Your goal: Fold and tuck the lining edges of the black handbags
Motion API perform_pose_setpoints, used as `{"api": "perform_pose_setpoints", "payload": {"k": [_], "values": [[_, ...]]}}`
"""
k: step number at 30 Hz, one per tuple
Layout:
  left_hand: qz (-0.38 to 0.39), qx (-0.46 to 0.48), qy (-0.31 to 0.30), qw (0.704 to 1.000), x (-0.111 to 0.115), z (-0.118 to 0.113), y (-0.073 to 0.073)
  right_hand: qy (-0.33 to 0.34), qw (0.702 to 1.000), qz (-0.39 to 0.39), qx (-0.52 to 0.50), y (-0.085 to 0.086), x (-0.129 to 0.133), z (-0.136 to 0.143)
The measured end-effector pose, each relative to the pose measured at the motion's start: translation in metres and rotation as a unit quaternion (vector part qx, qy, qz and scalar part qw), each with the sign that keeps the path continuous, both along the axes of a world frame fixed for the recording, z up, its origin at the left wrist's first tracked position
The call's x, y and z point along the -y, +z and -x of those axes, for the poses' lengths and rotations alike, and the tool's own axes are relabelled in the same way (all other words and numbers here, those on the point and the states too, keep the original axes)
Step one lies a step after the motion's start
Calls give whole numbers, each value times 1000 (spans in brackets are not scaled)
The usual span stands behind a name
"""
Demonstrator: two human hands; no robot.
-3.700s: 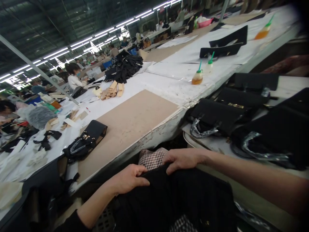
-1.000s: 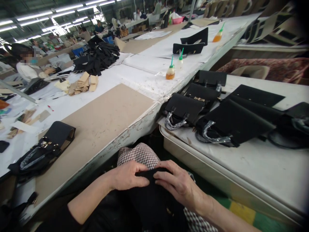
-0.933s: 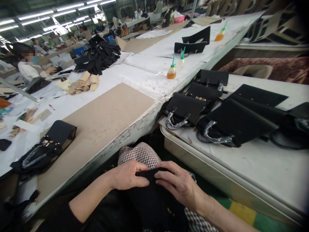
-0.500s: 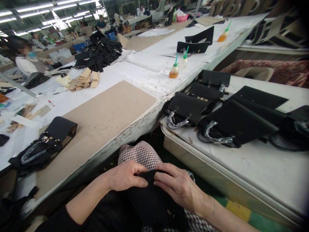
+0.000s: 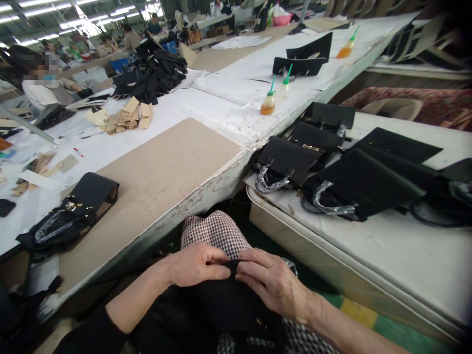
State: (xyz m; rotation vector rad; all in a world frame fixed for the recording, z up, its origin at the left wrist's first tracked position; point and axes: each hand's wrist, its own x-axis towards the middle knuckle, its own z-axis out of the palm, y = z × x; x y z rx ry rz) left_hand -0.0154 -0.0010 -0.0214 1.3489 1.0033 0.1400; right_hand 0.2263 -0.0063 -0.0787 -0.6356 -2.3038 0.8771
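Note:
A black bag piece (image 5: 232, 305) lies on my lap, over checked trousers (image 5: 214, 231), below the table edge. My left hand (image 5: 195, 264) pinches its top edge from the left. From the right, my right hand (image 5: 273, 282) grips the same edge, fingertips almost touching the left hand's. Much of the piece is hidden under my forearms. On the brown board (image 5: 165, 172) to my left rests a black handbag (image 5: 70, 216) with a plastic-wrapped handle and gold clasp.
A white side table (image 5: 387, 255) at right carries several black handbags (image 5: 287, 162) with wrapped handles. Glue bottles (image 5: 268, 101) stand on the long white worktable (image 5: 221, 113), with tan cardboard pieces (image 5: 129, 115) and black straps (image 5: 155, 76). A seated person (image 5: 40, 83) works at far left.
Both hands slid closer together along the top edge of the black piece, from spread flat to pinching it. The view shifted slightly.

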Motion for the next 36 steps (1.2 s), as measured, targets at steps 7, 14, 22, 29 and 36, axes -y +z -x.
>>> {"api": "perform_pose_setpoints", "payload": {"k": [7, 14, 22, 29, 36], "values": [[-142, -81, -10, 986, 2, -19, 8, -8, 999, -12, -37, -2, 3, -2], [-274, -127, 9, 953, 31, -32, 20, -72, 972, 215, -62, 16, 7, -8], [-251, -135, 35, 958, 38, -20, 18, 82, 915, 389, 73, 39, -23, -12], [-180, -132, 24, 974, 41, 12, 31, 80, 878, 471, 34, 28, -21, -13], [-251, -161, 35, 954, 38, 11, 23, 142, 896, 404, 119, 46, -51, -24]]}}
